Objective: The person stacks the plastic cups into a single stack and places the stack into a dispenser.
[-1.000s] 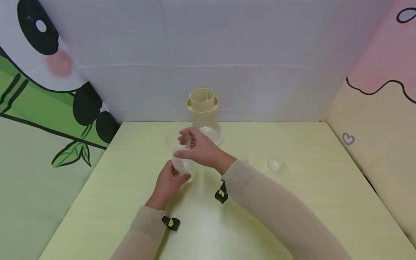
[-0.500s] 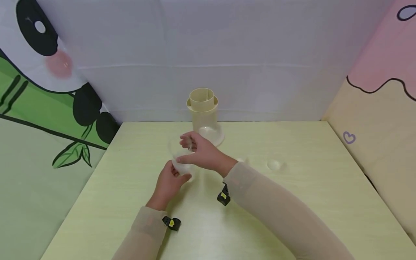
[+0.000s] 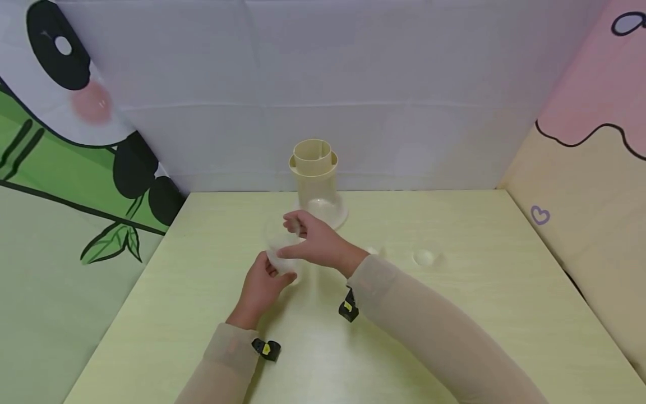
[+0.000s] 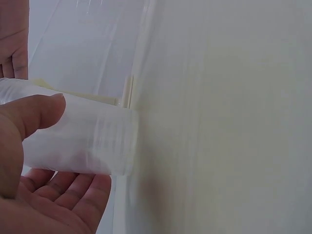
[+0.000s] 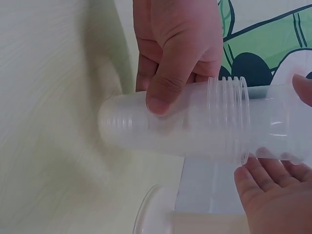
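A stack of clear plastic cups lies sideways across the right wrist view, its rims bunched together. My left hand grips this stack low down, thumb on one side and fingers beneath in the left wrist view. Above it, my right hand holds another clear cup between thumb and fingers. That cup's lower end sits inside the mouth of the stack. In the head view both are faint and partly covered by the right hand.
Behind the hands stands a cream cup-holder-like cylinder on a clear round base, near the back wall. A faint see-through round thing is on the table at right. Another clear thing shows beside the right sleeve.
My right hand has moved slightly down and toward the left hand, lowering its cup further into the stack. The left hand has stayed nearly still.
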Tool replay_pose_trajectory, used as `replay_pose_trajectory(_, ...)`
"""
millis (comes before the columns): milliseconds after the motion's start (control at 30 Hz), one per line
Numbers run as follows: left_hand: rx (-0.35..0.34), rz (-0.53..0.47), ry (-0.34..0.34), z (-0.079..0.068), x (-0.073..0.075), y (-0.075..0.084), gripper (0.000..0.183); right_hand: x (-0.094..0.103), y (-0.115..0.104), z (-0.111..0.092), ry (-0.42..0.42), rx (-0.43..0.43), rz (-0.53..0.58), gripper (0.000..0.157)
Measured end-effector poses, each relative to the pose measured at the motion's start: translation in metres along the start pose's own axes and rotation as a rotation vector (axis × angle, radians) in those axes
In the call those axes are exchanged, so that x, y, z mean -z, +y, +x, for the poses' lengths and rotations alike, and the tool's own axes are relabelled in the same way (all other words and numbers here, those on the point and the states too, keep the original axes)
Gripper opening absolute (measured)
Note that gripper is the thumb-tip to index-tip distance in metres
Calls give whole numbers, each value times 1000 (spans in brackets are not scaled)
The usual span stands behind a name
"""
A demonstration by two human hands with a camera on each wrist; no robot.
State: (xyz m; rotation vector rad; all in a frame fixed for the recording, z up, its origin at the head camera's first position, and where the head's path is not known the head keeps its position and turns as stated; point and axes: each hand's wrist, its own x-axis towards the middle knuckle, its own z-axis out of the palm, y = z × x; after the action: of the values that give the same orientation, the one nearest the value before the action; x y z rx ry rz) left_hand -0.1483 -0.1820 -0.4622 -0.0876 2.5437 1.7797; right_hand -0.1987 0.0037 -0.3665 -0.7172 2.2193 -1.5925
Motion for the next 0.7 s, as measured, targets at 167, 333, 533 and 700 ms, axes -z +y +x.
replay_pose_trajectory(167, 6, -13, -2, 0, 0, 0, 69, 1, 1, 0, -10, -1, -7, 83)
replay_pose_trajectory(333, 25, -15, 9, 0, -1, 0, 68, 3, 2, -2, -7, -3, -17, 80)
replay_pose_trajectory(533, 34, -11, 13, 0, -1, 0, 68, 6, 2, -3, -12, 4, -14, 79)
replay_pose_trajectory(700, 32, -21, 11, 1, -2, 0, 68, 8, 3, -3, -18, 2, -7, 78)
